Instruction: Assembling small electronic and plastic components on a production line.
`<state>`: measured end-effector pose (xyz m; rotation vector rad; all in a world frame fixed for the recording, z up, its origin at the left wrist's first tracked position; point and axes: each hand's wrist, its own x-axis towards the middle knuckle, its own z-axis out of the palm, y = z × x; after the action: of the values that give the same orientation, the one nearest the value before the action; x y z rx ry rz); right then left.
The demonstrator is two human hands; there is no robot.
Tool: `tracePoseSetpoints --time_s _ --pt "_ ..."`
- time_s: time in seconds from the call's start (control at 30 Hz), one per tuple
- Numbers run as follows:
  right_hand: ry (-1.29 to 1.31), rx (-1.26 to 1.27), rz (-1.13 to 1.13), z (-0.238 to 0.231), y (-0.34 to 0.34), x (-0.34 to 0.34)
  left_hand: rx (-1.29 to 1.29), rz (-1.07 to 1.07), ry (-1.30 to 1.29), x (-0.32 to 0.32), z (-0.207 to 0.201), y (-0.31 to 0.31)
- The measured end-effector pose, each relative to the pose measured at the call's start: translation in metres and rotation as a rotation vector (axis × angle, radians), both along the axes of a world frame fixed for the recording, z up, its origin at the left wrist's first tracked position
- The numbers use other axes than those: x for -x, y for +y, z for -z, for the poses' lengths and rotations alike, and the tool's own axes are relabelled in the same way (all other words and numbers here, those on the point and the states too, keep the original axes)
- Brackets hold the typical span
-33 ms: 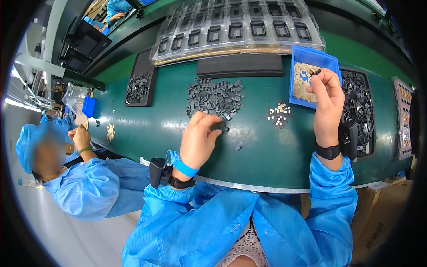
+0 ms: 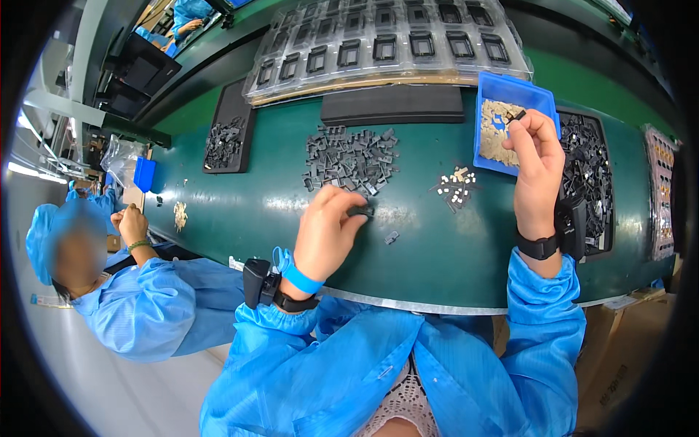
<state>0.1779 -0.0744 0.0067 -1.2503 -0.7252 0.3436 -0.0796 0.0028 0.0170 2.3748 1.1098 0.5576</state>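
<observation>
One dark grey plastic piece [image 2: 364, 210] shows in the left hand [image 2: 324, 229], pinched between thumb and bent fingers above the green table [image 2: 422, 269]; whether more lie under the fingers I cannot tell. Taking that piece as the clock's centre, one loose grey piece [image 2: 392, 237] lies just beside it at four o'clock. At twelve o'clock is one pile of grey pieces [image 2: 349, 156], too many to count.

At two o'clock the right hand [image 2: 539, 160] grips one small black part [image 2: 518, 115] between thumb and forefinger, over one blue bin [image 2: 496, 167] of uncounted beige bits [image 2: 497, 151]. Between two and three, one cluster of white-and-black bits [image 2: 456, 188] lies on the table.

Two black trays hold dark parts, one at three o'clock [image 2: 610, 226], one at ten [image 2: 237, 102]. Past the pile at twelve stand one black block [image 2: 393, 108] and clear trays [image 2: 400, 69], their nearest row showing eight black frames [image 2: 422, 55]. One co-worker [image 2: 156, 306] sits at eight.
</observation>
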Motion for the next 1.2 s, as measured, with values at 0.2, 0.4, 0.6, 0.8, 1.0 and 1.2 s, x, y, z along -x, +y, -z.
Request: tracePoseSetpoints --time_s 0.2,0.4,0.6,0.8,1.0,1.2 --pt "-0.036 0.032 -0.001 0.001 0.004 0.0 0.121 0.193 0.1 -0.008 0.013 -0.029" --pt "0.066 0.002 -0.12 -0.004 -0.003 0.003 0.265 0.197 -0.119 -0.032 -0.009 -0.02" --pt "0.116 0.014 -0.456 -0.008 -0.005 0.04 0.753 0.258 -0.526 -0.057 -0.018 0.002" --pt "0.145 -0.02 -0.632 0.003 -0.006 0.052 1.186 0.511 -0.76 -0.056 -0.001 0.015" --pt "0.158 0.022 -0.751 -0.005 -0.007 0.045 1.277 0.509 -0.753 -0.059 0.003 0.018" --pt "0.272 0.108 -0.802 -0.004 -0.005 0.047 1.361 0.492 -0.815 -0.06 0.012 0.021"
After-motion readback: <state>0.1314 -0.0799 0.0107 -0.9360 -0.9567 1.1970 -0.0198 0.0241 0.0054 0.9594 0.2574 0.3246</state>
